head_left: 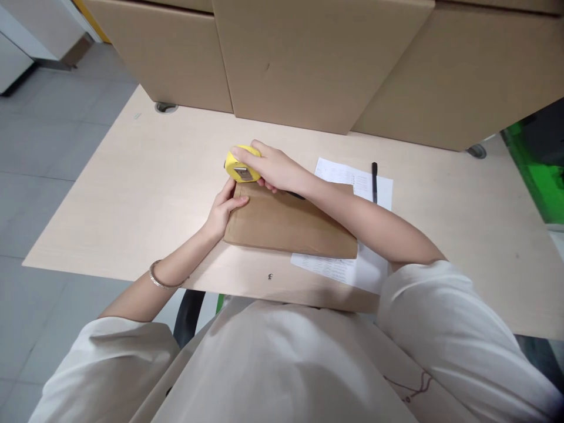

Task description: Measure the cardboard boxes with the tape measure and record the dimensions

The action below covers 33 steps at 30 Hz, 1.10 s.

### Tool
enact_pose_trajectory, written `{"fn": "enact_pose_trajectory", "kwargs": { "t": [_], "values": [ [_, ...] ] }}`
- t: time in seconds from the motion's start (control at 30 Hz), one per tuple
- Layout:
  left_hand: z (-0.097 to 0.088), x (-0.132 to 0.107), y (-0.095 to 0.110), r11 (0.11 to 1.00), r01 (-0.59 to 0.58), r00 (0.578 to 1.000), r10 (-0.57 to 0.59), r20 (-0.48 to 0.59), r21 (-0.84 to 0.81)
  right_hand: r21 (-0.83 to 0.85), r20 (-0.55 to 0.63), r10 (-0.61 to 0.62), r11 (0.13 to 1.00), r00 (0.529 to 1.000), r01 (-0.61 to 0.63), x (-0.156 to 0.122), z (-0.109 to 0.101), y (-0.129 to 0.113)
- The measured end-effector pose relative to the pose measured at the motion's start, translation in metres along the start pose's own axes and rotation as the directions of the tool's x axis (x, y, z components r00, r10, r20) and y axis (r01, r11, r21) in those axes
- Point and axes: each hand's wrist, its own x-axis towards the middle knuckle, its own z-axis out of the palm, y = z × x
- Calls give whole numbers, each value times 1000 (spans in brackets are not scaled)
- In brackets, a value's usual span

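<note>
A flat brown cardboard piece (pixel 286 223) lies on the light wooden desk (pixel 145 194), partly over a white printed sheet (pixel 352 264). My right hand (pixel 273 167) is closed round a yellow tape measure (pixel 240 165) at the cardboard's far left corner. My left hand (pixel 224 208) rests on the cardboard's left edge, thumb on top and fingers curled at the side, pressing it down. A bracelet sits on my left wrist.
A black pen (pixel 374 181) lies on the white sheet to the right. Large cardboard boxes (pixel 317 59) stand along the desk's far edge. Cable holes sit at the desk's far corners. Grey floor lies to the left, a green object (pixel 540 170) to the right.
</note>
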Motion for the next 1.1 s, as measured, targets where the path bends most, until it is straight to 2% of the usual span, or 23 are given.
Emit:
{"fn": "enact_pose_trajectory", "kwargs": {
  "t": [0.13,0.23,0.37,0.43,0.53,0.67,0.8,1.0,1.1],
  "values": [
    [-4,2,0,998,35,999,-34,-10,45,69,-75,-24,997,997,29,-17,-6,8],
    [-8,3,0,993,74,997,-74,-10,93,85,-145,-9,996,989,22,-40,-26,24],
    [-10,2,3,985,110,994,-112,9,134,110,-255,63,993,965,-36,-86,-68,64],
    [-10,2,4,982,115,993,-120,21,152,151,-321,66,988,945,-18,-112,-88,87],
    [-10,2,7,979,116,992,-122,24,168,198,-433,99,980,896,-13,-143,-107,118],
    [-11,1,6,982,123,992,-124,3,141,273,-500,184,961,846,-47,-156,-107,140],
    [-17,0,1,990,103,994,-105,17,95,329,-542,278,938,793,-104,-154,-99,140],
    [-21,-2,-1,991,98,995,-100,20,89,339,-505,303,931,808,-138,-160,-96,140],
    [-18,-3,2,990,117,993,-118,10,73,353,-515,319,925,796,-142,-161,-93,143]
  ]
}}
